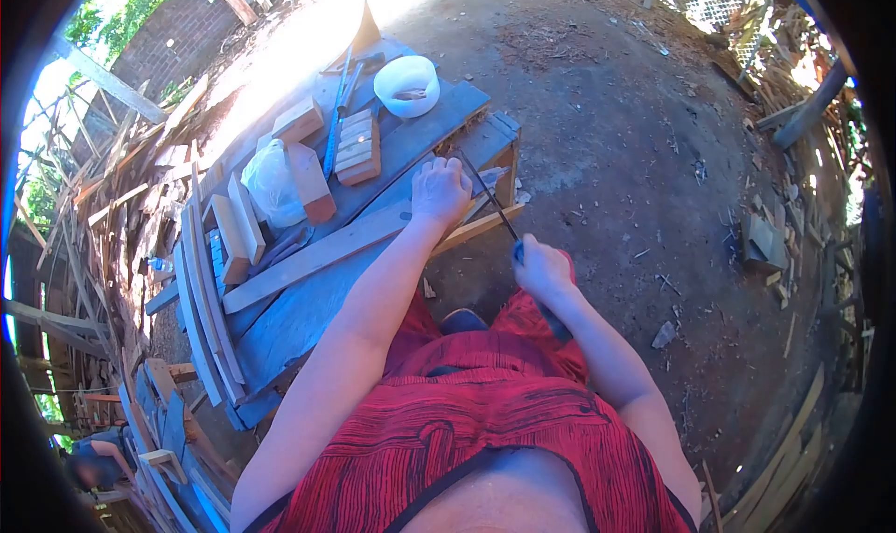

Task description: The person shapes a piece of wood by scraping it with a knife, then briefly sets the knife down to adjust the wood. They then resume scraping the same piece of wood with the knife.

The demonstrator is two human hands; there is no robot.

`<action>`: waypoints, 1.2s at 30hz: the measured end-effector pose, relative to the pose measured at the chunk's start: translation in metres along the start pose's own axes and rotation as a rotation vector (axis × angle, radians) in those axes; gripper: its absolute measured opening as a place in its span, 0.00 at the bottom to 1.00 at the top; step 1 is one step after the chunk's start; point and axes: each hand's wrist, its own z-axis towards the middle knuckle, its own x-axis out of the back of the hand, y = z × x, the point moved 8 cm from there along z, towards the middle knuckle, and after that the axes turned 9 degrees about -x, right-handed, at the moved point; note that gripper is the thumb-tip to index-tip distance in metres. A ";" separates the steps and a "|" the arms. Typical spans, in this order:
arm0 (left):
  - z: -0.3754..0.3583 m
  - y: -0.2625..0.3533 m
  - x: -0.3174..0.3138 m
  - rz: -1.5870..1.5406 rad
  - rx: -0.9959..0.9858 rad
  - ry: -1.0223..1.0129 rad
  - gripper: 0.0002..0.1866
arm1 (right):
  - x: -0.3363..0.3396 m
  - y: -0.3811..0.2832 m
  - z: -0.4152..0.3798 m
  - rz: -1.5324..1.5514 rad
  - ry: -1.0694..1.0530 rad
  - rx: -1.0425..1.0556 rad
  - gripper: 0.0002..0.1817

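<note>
A long wooden board (327, 256) lies across the blue-grey workbench (313, 314). My left hand (441, 193) presses on the board near its right end, fingers curled over it. Beyond the bench's right edge, my right hand (544, 268) is closed round the handle of a saw. The thin dark saw blade (492, 197) runs up and to the left from that hand, reaching the board's end just right of my left hand. Whether the blade touches the wood is too small to tell.
On the bench are a white bowl (407, 86), grooved wood blocks (358, 147), a plastic bag (273, 183), a blue ruler (336, 122), a hammer (357, 71) and curved strips (207, 300). Scrap wood (103, 206) is heaped at left. A person (98, 463) is at lower left.
</note>
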 end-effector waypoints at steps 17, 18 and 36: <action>0.000 -0.002 -0.001 -0.018 0.008 0.004 0.09 | -0.001 0.009 -0.022 0.000 -0.025 0.000 0.14; 0.001 -0.001 -0.002 -0.017 0.001 0.006 0.09 | 0.001 0.002 -0.010 -0.016 -0.018 0.000 0.15; 0.000 0.001 0.004 0.005 -0.001 0.031 0.09 | -0.004 0.013 -0.021 0.009 -0.033 -0.001 0.15</action>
